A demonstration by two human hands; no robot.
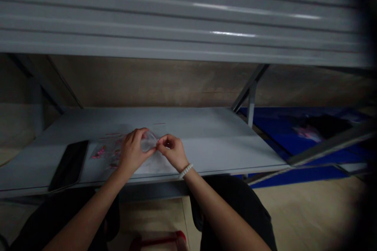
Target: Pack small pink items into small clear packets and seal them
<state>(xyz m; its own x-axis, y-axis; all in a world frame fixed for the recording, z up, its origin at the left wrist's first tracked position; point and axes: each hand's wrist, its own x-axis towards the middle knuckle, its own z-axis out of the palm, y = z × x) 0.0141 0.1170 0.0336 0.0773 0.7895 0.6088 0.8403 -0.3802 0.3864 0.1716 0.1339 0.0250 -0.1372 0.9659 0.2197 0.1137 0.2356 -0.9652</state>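
A transparent plastic bag [151, 136] is stretched between my two hands over the white table. My left hand [134, 150] is curved around its left side, the thumb reaching toward my right hand. With fingertips pinched together, my right hand [173, 152] grips the bag's edge; a pale beaded bracelet [185, 170] circles that wrist. Left of my left hand lie small pink-red pieces [99, 152], seemingly in transparent plastic, too small and dim to name. More reddish bits are partly hidden behind my left hand.
A flat black device [70, 164], like a tablet, lies at the table's [212, 141] left front. Above runs a ridged grey-white metal panel [176, 19]. Angled metal braces [251, 96] flank the table. A blue surface [277, 129] holds dark items at right; a red stool [159, 239] shows below.
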